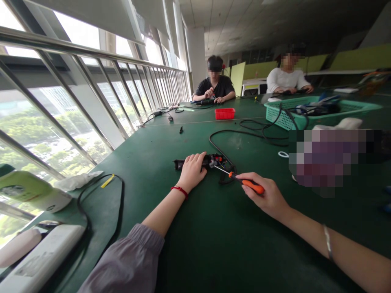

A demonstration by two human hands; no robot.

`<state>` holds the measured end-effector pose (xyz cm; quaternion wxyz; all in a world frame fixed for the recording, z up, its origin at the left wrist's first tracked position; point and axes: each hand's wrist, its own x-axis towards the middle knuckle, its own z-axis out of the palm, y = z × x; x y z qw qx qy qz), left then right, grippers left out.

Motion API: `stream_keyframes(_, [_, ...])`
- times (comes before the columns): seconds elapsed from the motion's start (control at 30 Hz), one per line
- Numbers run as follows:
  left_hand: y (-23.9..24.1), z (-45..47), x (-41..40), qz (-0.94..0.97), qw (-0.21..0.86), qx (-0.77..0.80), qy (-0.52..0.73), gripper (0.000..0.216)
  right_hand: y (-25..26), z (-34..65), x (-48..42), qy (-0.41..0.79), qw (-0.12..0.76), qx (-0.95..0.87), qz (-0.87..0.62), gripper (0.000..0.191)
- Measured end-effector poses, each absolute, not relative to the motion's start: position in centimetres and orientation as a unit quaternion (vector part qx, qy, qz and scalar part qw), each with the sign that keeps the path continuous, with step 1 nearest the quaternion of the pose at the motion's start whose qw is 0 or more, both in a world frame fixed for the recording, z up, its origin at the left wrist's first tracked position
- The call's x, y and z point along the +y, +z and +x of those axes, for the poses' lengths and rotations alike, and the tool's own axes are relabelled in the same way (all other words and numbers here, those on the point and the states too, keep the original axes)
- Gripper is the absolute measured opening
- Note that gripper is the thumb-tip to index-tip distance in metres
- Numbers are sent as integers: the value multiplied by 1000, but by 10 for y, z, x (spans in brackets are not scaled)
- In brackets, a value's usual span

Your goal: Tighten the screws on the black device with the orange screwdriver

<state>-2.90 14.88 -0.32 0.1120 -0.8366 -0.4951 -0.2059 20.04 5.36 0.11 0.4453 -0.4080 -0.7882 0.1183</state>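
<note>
A black tubular electrical device (179, 164) lies on the green table, its right end opened to show wires and small red and metal parts. My left hand (193, 169) is wrapped over its body and presses it to the tabletop. In my right hand (269, 193) is a screwdriver (255, 186) with an orange and black handle. Its thin metal shaft points left, with the tip at the device's exposed inner parts. Whether the tip sits in a screw is too small to tell. A black cable (214, 134) runs from the device's right end toward the back right.
A red bin (225, 114) and a small black part (181, 130) stand farther back. A teal basket (317, 122) holds cables and tools. At left are a bottle (30, 189), a white power strip (49, 256) and a looped cable (122, 195). Two people (215, 83) sit across the table.
</note>
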Motion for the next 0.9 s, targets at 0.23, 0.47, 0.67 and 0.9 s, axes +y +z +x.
stream_keyframes(0.23, [-3,-29,149,-836,113,-495,-206,51,0,200,53,134,437,-789,-410,18])
stream_keyframes(0.47, [-4,-29,149,-837,107,-494,-211,50,-3,200,54,135,425,-792,-416,20])
stream_keyframes(0.67, [-5,-30,149,-836,113,-495,-208,50,-6,202,55,174,375,-806,-424,27])
stream_keyframes(0.9, [-5,-30,150,-837,106,-493,-212,50,-2,202,52,190,396,-777,-451,32])
